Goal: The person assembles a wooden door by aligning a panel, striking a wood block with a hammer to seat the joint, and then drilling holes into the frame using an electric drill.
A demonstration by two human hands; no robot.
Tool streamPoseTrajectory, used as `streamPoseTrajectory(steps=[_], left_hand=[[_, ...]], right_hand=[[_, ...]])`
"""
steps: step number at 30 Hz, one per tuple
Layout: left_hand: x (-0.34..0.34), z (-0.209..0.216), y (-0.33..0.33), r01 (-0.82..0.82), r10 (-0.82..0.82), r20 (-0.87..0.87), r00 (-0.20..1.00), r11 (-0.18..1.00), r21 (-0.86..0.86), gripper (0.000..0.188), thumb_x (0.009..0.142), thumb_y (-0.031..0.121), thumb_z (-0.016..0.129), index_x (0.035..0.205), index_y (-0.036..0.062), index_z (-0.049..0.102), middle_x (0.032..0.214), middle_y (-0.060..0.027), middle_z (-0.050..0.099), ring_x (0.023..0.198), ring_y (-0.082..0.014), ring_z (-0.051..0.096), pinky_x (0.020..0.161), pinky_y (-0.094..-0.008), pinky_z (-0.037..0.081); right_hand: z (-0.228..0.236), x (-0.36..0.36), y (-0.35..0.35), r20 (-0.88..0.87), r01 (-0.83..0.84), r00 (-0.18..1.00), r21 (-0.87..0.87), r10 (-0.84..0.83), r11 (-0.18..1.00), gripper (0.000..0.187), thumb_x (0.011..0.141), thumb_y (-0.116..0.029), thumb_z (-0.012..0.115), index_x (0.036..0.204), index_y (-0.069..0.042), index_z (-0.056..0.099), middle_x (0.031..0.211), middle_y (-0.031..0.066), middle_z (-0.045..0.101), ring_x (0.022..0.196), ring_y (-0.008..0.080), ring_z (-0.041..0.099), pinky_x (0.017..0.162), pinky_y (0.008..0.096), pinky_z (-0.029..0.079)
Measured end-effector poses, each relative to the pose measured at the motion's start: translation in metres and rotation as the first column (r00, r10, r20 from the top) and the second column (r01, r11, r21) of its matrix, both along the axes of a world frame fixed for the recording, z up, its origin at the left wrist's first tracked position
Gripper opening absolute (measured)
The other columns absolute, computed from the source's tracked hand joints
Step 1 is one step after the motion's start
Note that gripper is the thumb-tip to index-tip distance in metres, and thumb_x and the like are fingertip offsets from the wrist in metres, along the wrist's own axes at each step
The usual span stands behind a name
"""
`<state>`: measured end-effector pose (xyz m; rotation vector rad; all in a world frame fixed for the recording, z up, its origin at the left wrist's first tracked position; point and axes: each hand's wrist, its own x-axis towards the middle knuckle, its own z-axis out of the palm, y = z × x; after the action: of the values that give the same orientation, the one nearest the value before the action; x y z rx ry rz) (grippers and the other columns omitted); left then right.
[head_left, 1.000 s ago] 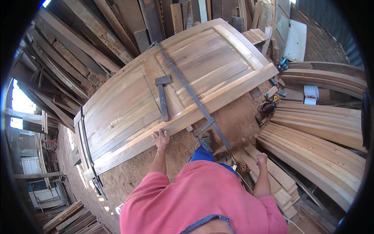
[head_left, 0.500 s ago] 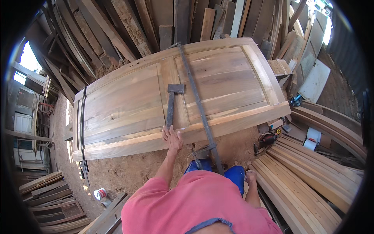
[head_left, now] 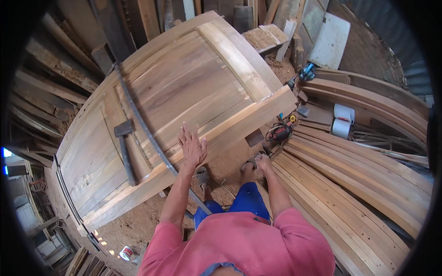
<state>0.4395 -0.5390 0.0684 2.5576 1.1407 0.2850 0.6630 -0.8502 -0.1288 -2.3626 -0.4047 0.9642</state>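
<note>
A wooden panelled door (head_left: 179, 83) lies flat in front of me. My left hand (head_left: 192, 146) is open over its near edge, fingers spread and empty, just right of a long metal bar clamp (head_left: 136, 106) that crosses the door. A dark-headed mallet (head_left: 124, 147) rests on the middle rail, left of that clamp. My right hand (head_left: 263, 163) hangs low beside the stacked planks, its fingers curled; whatever they hold, if anything, is hidden. Close to it on the ground is a dark red power tool (head_left: 279, 132). Another clamp (head_left: 69, 193) spans the door's left end.
Long planks (head_left: 340, 207) are stacked on my right. Beyond them stand white cylindrical containers (head_left: 343, 120), and a blue tool (head_left: 307, 72) sits by the door's right corner. Boards lean along the back. A small white tub (head_left: 125, 252) is on the dirt floor at lower left.
My view and body have turned right along the door. My left hand has left the mallet's handle end and passed to the clamp's right side. My right hand has reached forward beside the planks.
</note>
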Motion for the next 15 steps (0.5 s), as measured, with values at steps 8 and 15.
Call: streamPoseTrajectory(steps=[8, 15], left_hand=[[0.219, -0.042, 0.030, 0.064, -0.062, -0.052, 0.997, 0.997, 0.042, 0.064, 0.097, 0.034, 0.054, 0.150, 0.0028, 0.037, 0.159, -0.0359, 0.019, 0.145, -0.0537, 0.020, 0.117, -0.0625, 0.015], [0.345, -0.089, 0.010, 0.029, -0.007, -0.148, 0.989, 0.989, 0.144, 0.067, 0.102, 0.042, 0.044, 0.152, -0.0011, 0.033, 0.160, -0.0312, 0.023, 0.148, -0.0505, 0.019, 0.119, -0.0628, 0.011]], right_hand=[[-0.039, 0.193, 0.013, -0.033, 0.035, 0.999, -0.199, -0.042, 0.979, 0.035, 0.084, -0.023, 0.068, 0.110, 0.001, 0.064, 0.105, 0.0229, 0.071, 0.100, 0.0363, 0.069, 0.088, 0.0434, 0.052], [-0.076, 0.365, -0.011, 0.095, 0.252, 0.966, -0.125, -0.241, 0.960, 0.032, 0.085, -0.023, 0.067, 0.108, -0.001, 0.064, 0.099, 0.0213, 0.071, 0.097, 0.0356, 0.069, 0.088, 0.0438, 0.052]])
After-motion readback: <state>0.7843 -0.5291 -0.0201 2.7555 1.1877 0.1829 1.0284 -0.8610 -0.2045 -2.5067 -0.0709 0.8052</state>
